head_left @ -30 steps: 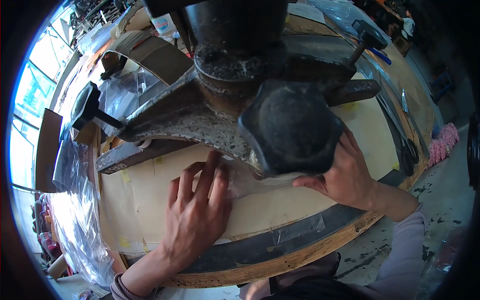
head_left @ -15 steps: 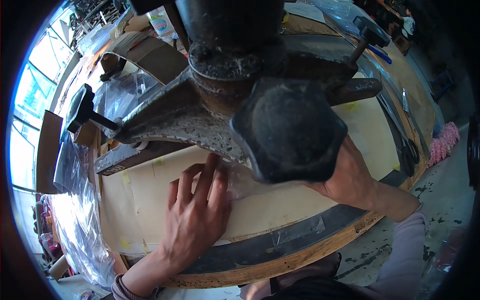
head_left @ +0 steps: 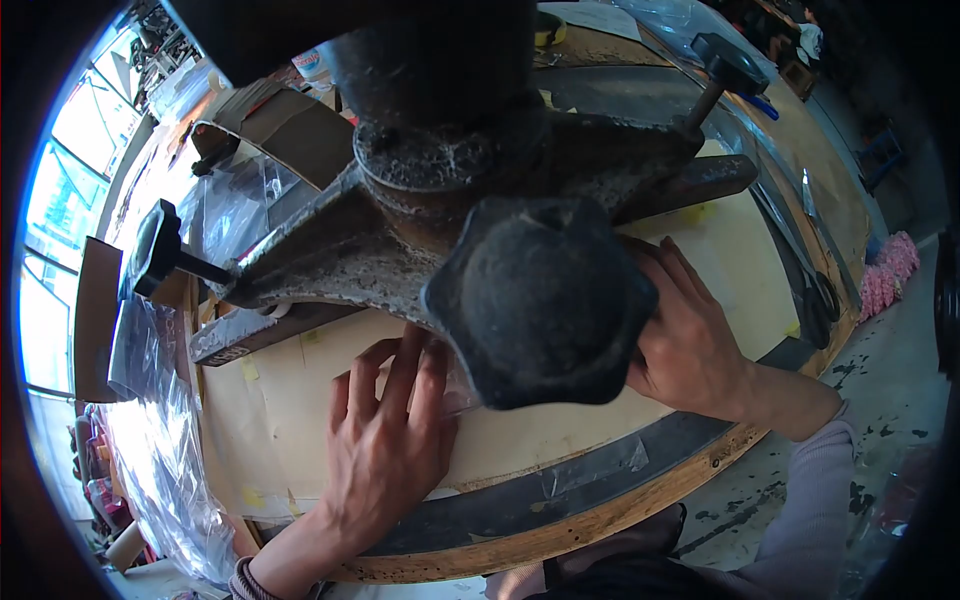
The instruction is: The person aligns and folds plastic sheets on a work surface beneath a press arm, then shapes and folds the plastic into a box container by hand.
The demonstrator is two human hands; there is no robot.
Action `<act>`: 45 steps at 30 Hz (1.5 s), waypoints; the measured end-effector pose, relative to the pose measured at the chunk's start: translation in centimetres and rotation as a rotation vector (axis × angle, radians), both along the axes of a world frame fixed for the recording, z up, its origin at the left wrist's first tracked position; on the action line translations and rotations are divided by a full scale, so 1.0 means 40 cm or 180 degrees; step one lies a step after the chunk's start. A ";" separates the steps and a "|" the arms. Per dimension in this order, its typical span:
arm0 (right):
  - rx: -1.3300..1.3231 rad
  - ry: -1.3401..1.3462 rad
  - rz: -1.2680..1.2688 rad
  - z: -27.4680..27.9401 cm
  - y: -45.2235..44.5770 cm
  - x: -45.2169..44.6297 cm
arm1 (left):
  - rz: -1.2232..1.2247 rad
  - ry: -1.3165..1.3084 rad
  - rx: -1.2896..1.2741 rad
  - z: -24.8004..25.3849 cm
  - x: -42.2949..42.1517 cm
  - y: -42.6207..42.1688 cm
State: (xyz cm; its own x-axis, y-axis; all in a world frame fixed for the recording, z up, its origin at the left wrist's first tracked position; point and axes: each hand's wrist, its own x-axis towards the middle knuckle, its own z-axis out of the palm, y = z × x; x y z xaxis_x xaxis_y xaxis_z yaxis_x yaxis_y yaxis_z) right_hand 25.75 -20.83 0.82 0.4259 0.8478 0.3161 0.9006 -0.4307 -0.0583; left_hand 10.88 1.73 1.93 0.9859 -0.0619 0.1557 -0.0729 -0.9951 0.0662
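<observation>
My left hand lies palm down on a cream sheet, its fingers stretched forward and slightly apart. Their tips reach the lower edge of a dark cast-metal machine frame. Beside these fingers a small part of a clear plastic film shows. My right hand is on the right of a big black lobed knob, fingers extended under the metal frame. The knob hides its thumb tip and part of the fingers. Neither hand visibly grips anything.
The round wooden-edged table has a dark band inside its rim. Scissors lie at the right edge. Crumpled clear plastic and a cardboard piece are on the left. Smaller black knobs stick out from the frame.
The big knob and machine column appear lower and farther left in view. My right hand's fingers have shifted up and forward beneath the frame. My left hand has barely moved.
</observation>
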 end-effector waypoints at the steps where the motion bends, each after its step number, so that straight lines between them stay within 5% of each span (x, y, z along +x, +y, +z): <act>1: 0.0013 0.0022 -0.0005 -0.001 0.000 0.001 | -0.0001 -0.0013 -0.0001 0.000 0.000 0.000; 45: -0.0193 0.0317 0.0120 -0.002 -0.002 0.006 | 0.0026 0.0014 -0.0131 -0.005 0.001 0.002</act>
State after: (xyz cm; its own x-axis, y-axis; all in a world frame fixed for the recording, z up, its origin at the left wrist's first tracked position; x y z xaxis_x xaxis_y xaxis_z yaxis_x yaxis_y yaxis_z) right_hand 26.00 -20.89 0.74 0.4202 0.8800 0.2216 0.9073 -0.4022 -0.1231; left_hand 10.91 1.79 1.74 0.9870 -0.0475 0.1536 -0.0644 -0.9921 0.1073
